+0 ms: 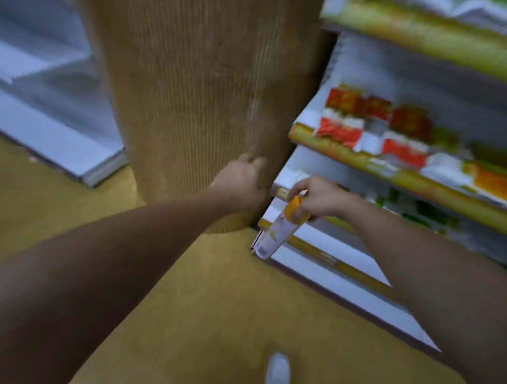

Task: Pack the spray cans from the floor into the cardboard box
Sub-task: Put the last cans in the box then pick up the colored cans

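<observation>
While the left hand (241, 182) grips the lower edge of the cardboard box (194, 82), the right hand (321, 196) clasps the spray can (276, 229) by its yellow top, at four o'clock from the box.

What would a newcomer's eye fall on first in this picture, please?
The tall brown corrugated cardboard box fills the upper middle, its lower right edge gripped by the left hand. Just right of it, the right hand holds a white spray can with a yellow-orange cap by its top, tilted above the yellow floor. Blurred shop shelves with red-and-white packs line the right side.
</observation>
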`<control>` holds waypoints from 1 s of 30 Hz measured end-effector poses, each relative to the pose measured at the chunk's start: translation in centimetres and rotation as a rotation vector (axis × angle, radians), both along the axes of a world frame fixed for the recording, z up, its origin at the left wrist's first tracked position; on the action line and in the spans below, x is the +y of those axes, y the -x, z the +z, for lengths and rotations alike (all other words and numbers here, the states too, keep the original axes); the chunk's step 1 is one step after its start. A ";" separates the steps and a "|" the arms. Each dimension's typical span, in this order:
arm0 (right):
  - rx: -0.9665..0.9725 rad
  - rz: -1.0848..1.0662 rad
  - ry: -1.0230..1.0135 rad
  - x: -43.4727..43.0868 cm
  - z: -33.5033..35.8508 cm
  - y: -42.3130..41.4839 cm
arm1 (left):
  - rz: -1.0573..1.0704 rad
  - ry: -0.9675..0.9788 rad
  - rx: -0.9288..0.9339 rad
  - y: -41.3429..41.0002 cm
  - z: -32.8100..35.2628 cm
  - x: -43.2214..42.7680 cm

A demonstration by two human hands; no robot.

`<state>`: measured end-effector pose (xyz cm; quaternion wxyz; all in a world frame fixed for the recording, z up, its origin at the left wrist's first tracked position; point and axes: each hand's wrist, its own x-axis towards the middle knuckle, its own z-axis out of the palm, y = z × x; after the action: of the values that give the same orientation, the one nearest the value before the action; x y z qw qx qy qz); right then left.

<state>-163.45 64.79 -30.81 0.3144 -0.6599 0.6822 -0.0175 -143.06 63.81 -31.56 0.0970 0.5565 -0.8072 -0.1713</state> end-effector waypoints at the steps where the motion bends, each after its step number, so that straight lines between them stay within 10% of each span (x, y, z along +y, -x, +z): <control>1: -0.021 -0.022 0.017 1.8 3.4 0.8 | -0.050 0.042 -0.008 0.8 3.6 1.2; 12: 0.025 -0.324 0.201 22.8 28.1 16.8 | -0.460 0.455 0.076 19.0 27.9 14.4; 30: 0.260 -0.953 0.393 66.0 35.1 44.3 | -1.067 0.527 0.244 57.0 34.2 49.2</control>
<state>-207.73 130.83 4.28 0.0550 -0.3201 0.9236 -0.2038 -200.07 113.04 2.66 0.2239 0.0089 -0.9731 -0.0532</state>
